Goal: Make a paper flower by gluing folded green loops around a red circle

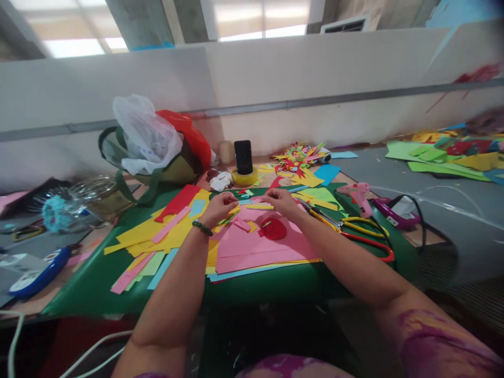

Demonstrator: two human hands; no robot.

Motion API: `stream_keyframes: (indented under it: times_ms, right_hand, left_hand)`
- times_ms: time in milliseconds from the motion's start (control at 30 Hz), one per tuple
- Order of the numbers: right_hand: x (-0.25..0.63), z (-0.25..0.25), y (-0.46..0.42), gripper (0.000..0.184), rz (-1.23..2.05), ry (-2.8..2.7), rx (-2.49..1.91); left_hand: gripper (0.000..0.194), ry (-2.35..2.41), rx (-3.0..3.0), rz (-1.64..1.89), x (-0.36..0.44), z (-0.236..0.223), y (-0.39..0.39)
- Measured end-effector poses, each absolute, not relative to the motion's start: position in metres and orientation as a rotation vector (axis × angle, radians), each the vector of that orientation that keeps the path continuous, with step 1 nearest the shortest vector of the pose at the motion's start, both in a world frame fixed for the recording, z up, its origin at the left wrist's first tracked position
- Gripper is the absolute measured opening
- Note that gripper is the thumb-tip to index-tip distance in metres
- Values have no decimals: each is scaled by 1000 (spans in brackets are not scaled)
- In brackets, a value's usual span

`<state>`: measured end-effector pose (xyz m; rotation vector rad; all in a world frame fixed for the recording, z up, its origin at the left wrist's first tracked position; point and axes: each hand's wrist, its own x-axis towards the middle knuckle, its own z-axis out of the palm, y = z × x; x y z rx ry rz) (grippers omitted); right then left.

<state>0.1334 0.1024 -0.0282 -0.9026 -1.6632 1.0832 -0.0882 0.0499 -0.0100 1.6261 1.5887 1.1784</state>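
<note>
My left hand [221,207], wearing a dark green beaded bracelet, is closed in a pinch above small paper strips. My right hand [284,202] is pinched too, a short way to the right. Whatever sits between the fingertips is too small to make out. A light blue paper strip [247,201] shows between the two hands. Below them lies a stack of pink paper sheets [248,252] with yellow and blue edges showing. On it rest a red round piece [274,229], small pink scraps [241,224] and a yellow strip [260,207].
Yellow sheets [137,231] and coloured strips spread left on the green table cover [90,278]. Scissors with yellow handles [366,224], others with red handles, and a pink glue gun [357,196] lie right. A phone [243,157] stands behind, near a bag [173,173] and a paper-strip cluster [301,157].
</note>
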Motion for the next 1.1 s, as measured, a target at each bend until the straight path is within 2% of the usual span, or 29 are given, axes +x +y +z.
stream_keyframes:
  times_ms: [133, 333, 567, 667, 733, 800, 900, 1100]
  right_hand:
    - [133, -29, 103, 33, 1127, -1617, -894]
    - [135, -25, 107, 37, 1156, -1515, -869]
    - [137, -20, 109, 35, 1165, -1383, -841]
    - [137, -19, 108, 35, 1171, -1347, -838]
    - [136, -18, 106, 35, 1174, -1333, -836]
    - [135, -18, 104, 34, 1180, -1327, -834]
    - [134, -17, 102, 32, 1187, -1327, -833]
    - [134, -17, 101, 31, 1195, -1307, -838]
  left_hand:
    - [10, 1689, 1727, 930, -87, -15, 45]
    - [14, 1792, 1804, 788, -84, -17, 42]
    - [2, 1860, 1816, 850, -87, -4, 41]
    - [13, 1905, 1798, 916, -93, 6, 38]
    - [23, 1919, 1808, 800, -94, 10, 34]
    - [27, 1918, 1872, 542, -90, 10, 31]
    - [18, 1936, 1978, 268, -81, 6, 29]
    - [9, 1963, 1979, 263, -73, 4, 32]
